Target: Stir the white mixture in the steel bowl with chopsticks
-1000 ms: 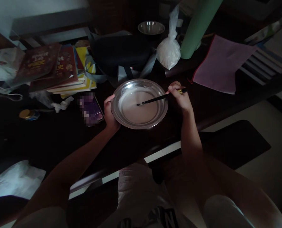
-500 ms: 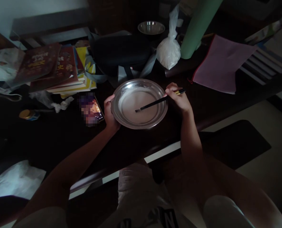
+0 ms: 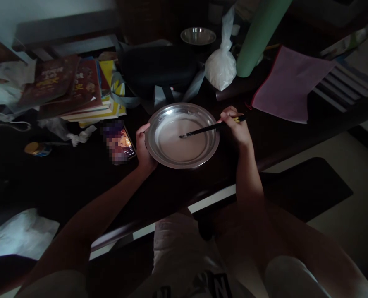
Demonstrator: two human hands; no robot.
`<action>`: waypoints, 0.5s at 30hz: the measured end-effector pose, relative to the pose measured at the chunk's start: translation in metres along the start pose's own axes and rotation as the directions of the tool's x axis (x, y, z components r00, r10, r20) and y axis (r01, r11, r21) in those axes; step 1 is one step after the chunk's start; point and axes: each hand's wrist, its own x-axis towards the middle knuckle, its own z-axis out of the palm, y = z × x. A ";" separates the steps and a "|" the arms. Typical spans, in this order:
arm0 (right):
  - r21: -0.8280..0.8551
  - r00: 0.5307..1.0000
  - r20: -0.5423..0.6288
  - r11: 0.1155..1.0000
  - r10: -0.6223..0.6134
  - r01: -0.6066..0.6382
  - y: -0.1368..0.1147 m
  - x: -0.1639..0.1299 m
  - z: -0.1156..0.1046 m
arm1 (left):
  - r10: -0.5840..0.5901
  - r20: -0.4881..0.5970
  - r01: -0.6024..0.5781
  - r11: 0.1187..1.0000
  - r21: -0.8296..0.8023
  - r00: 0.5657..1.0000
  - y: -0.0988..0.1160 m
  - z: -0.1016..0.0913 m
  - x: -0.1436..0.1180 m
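A shiny metal bowl (image 3: 184, 159) holds a smooth, whitish mixture (image 3: 178, 145). My left hand (image 3: 144, 147) grips the bowl's left rim, thumb on top and the other fingers hidden below. Black chopsticks (image 3: 205, 129) with gold-marked ends are pinched in my right hand (image 3: 235, 124), above the bowl's right rim. They slant down to the left, and their pale-coated tips meet the mixture near the bowl's middle. I cannot make out the two sticks separately.
Left of the bowl lies a lit phone (image 3: 122, 142), with stacked books (image 3: 56, 82) and a small jar (image 3: 37, 149) beyond. Behind stand a black bag (image 3: 159, 68), a tied bag of white powder (image 3: 220, 68), another metal bowl (image 3: 198, 37) and a green cylinder (image 3: 258, 41). A pink pouch (image 3: 289, 85) lies right.
My right hand has shifted slightly right, and the chopstick tips have moved up and a little right within the mixture. My left hand and the bowl stay put.
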 end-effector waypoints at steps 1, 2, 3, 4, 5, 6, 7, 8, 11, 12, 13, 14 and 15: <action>0.003 1.000 -0.002 1.000 0.012 -0.012 0.000 0.000 0.000 | 0.002 0.001 -0.002 1.000 0.000 1.000 0.000 0.000 0.000; 0.006 1.000 0.010 1.000 0.023 -0.023 0.000 0.000 0.000 | 0.006 -0.002 -0.006 1.000 -0.001 1.000 0.000 0.001 0.000; 0.010 0.999 0.030 1.000 0.029 -0.029 0.000 -0.001 0.001 | 0.010 -0.003 -0.010 1.000 0.000 1.000 0.000 0.001 -0.001; 0.012 0.998 0.051 1.000 0.028 -0.028 -0.001 -0.001 0.001 | 0.013 -0.002 -0.013 1.000 0.000 1.000 -0.001 0.000 0.000; 0.012 0.998 0.064 1.000 0.020 -0.020 -0.002 -0.001 0.002 | 0.015 0.000 -0.015 1.000 0.001 1.000 -0.002 0.000 0.000; 0.009 0.998 0.064 1.000 0.009 -0.010 -0.003 -0.001 0.003 | 0.017 0.004 -0.017 1.000 0.000 1.000 -0.002 -0.001 0.000; 0.006 0.999 0.051 1.000 0.000 -0.001 -0.003 -0.001 0.003 | 0.019 0.009 -0.019 1.000 -0.003 1.000 -0.003 -0.002 0.001; 0.004 1.000 0.030 1.000 -0.004 0.004 -0.004 -0.001 0.003 | 0.021 0.017 -0.020 1.000 -0.006 1.000 -0.003 -0.003 0.001; 0.012 1.000 0.005 1.000 0.000 0.000 -0.004 -0.001 0.002 | 0.006 0.033 -0.005 1.000 -0.008 0.999 -0.002 -0.003 0.002; 0.017 1.000 0.021 1.000 -0.003 0.002 -0.004 -0.001 0.002 | -0.005 0.027 0.005 1.000 -0.009 1.000 -0.001 -0.003 0.002; 0.020 0.999 0.041 1.000 -0.009 0.008 -0.004 -0.001 0.002 | -0.014 0.012 0.014 1.000 -0.013 1.000 0.000 -0.001 0.001; 0.019 0.998 0.057 1.000 -0.017 0.016 -0.003 -0.001 0.002 | -0.019 -0.008 0.019 1.000 -0.020 1.000 0.001 0.001 0.000; 0.012 0.998 0.062 1.000 -0.022 0.021 -0.003 -0.001 0.002 | -0.022 -0.027 0.021 0.999 -0.027 0.999 0.003 0.003 0.000</action>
